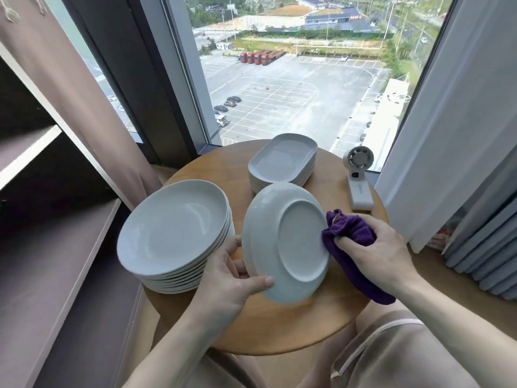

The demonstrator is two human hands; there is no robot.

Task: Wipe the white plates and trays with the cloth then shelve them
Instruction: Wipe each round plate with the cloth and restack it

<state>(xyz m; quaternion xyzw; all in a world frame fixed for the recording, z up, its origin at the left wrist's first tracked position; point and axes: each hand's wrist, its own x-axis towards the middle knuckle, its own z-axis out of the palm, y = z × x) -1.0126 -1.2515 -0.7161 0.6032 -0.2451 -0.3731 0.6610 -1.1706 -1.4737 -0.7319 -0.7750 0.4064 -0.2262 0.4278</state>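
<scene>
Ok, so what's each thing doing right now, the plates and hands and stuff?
held plate: tilted, underside showing
left hand: grips the held plate's rim
right hand: holds the purple cloth, bunched
purple cloth: pressed on the held plate's right edge
round plate stack: face up on the table
tray stack: face up
fan: upright; running or not, cannot tell

We get strong daylight through the window [279,37] ahead, so the round table [279,331] is evenly lit and the stacked plates [173,228] carry a soft sheen. Shadows beneath them are faint. The shelving [42,191] on our left sits in dim shade. Our wide lens bows the window frame [134,79] and curtains [461,107] near the edges, and the car park [293,88] looks hazy and slightly soft
</scene>
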